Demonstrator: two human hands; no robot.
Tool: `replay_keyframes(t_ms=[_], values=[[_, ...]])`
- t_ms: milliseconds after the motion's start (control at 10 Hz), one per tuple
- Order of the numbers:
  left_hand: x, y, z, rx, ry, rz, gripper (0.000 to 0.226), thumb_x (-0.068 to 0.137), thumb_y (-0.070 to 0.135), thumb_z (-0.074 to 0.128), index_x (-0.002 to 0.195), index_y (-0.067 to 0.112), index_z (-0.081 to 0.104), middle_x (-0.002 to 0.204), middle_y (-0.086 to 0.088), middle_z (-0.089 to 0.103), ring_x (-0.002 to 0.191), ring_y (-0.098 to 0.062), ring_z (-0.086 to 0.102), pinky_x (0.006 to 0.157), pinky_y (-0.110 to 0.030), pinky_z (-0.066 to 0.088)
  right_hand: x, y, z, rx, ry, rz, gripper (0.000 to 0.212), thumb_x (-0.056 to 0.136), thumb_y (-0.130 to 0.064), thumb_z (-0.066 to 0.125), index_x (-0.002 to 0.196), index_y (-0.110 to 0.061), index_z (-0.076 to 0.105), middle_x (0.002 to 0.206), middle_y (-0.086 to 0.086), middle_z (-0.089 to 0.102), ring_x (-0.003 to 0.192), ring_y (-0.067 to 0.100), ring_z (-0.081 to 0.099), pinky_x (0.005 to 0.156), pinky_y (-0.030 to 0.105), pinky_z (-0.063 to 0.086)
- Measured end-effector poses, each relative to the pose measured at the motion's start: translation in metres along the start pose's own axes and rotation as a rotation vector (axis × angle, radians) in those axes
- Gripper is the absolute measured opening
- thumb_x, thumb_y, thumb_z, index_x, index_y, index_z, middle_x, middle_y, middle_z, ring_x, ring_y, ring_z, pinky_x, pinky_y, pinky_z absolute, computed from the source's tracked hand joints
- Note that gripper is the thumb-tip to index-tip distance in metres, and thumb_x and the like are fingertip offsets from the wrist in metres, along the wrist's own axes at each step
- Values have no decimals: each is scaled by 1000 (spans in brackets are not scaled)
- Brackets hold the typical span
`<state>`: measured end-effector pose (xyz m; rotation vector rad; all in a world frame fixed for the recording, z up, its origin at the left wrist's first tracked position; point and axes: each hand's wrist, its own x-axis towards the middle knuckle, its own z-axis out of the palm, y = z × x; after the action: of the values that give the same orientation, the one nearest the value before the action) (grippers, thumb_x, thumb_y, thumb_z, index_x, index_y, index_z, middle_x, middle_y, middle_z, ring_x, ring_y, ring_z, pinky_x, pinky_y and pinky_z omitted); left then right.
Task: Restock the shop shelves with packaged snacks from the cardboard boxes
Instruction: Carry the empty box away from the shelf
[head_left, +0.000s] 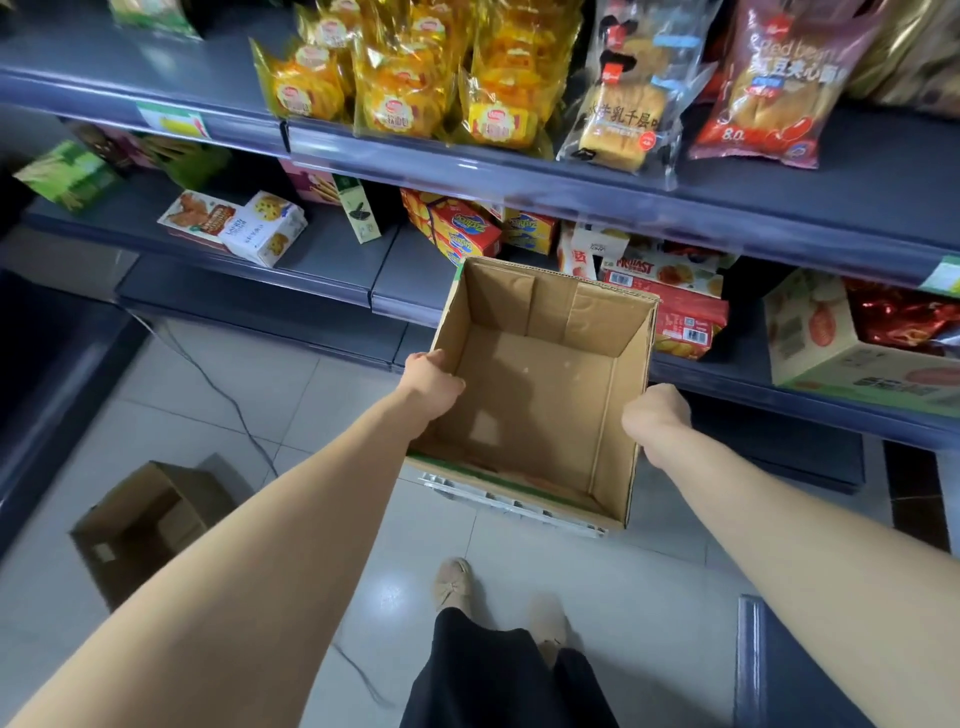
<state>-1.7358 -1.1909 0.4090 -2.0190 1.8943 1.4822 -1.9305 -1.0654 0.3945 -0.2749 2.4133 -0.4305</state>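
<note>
Between both hands, in front of the shelves, sits the box (540, 395): open-topped cardboard, mouth tilted toward the camera, bare brown bottom showing; green strip along its near outer edge. L hand (434, 382) is clamped on the left wall's rim, thumb inside, other fingers out of sight beyond the wall; R hand (655, 413) is clamped on the right wall's rim, fingers curled, tips hidden. Both arms are stretched fwd. Just below the box's near edge is a grey crate (493, 493); can't tell if the box rests on it.

Top shelf (779, 202): yellow packs (405, 98) bunched at centre; to their right a clear bread bag (623, 119), then a red bag (769, 93), both leaning over the front edge. Mid shelf (332, 260), left to right: green pack (67, 176); two biscuit cartons (234, 223) lying side by side; upright green carton (358, 213); red-yellow cartons (462, 228) stacked just behind the box's far-left corner. Red flat packs (685, 317) are stacked near the box's far-right corner; further right, a printed carton (815, 353) w/ red foil packs (904, 317) inside.

Tiled floor (291, 395), left: 2nd box (150, 525), open, well apart from the held one; a thin cable (223, 395) runs past it. Beige shoes (452, 582) and dark trousers (493, 670) at bottom centre.
</note>
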Motion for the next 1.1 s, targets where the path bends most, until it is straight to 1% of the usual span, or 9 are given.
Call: replay_keyframes(t_ms=[100,200,300,400,500,600,700,900,1100], values=[[-14,0,-27,-6,108,23,52,94,4,47,142,22,39,144,-8,39,119,-29,53,98,-28,44,-20,-22,-9,-17,-11,-82,32,89,3,47,120,2,51,112,18,57,101,33,57,71,30,43],[-38,-3,-62,17,240,9,61,92,11,48,144,38,31,139,-7,43,106,-33,60,95,-43,50,-46,-50,-13,-46,-48,-195,25,88,-1,48,112,-2,53,103,14,57,96,31,55,72,32,42],[-71,-14,-97,-72,362,-81,73,90,21,56,148,36,13,140,-8,38,117,-36,53,97,-49,48,-79,-81,-11,-76,-116,-348,21,90,-1,47,110,-1,54,95,15,55,93,30,54,70,30,40],[-108,-34,-132,-168,520,-225,67,86,29,62,142,14,28,139,-11,39,121,-34,49,100,-46,46,-121,-109,-2,-146,-168,-496,32,91,-4,48,121,6,53,123,23,57,115,35,55,81,34,45],[-149,-58,-168,-245,636,-362,65,85,33,63,137,8,35,137,-13,37,122,-34,48,101,-43,43,-173,-133,8,-182,-191,-623,30,91,-4,50,118,5,56,125,22,57,119,35,55,86,35,46],[-189,-92,-200,-343,753,-479,69,84,32,64,138,5,34,140,-13,33,123,-34,46,99,-42,42,-227,-156,28,-141,-345,-731,12,90,-6,49,80,-7,54,101,19,55,100,35,57,74,30,41],[-227,-134,-223,-468,836,-580,73,81,37,68,137,5,35,140,-13,32,124,-34,43,100,-43,43,-269,-169,54,-121,-450,-772,32,89,-7,52,61,-14,36,73,7,45,74,24,45,65,29,38],[-293,-217,-250,-662,928,-742,79,76,41,74,136,5,37,142,-13,31,125,-35,43,101,-49,42,-357,-176,112,-229,-598,-893,9,82,-14,59,76,-7,56,72,7,51,72,24,50,68,33,45],[-354,-306,-270,-871,1074,-757,75,80,34,72,138,3,37,147,-13,28,129,-33,39,105,-42,37,-456,-177,187,-333,-690,-1071,14,81,-16,62,87,-4,64,85,12,62,81,27,60,78,38,55]])
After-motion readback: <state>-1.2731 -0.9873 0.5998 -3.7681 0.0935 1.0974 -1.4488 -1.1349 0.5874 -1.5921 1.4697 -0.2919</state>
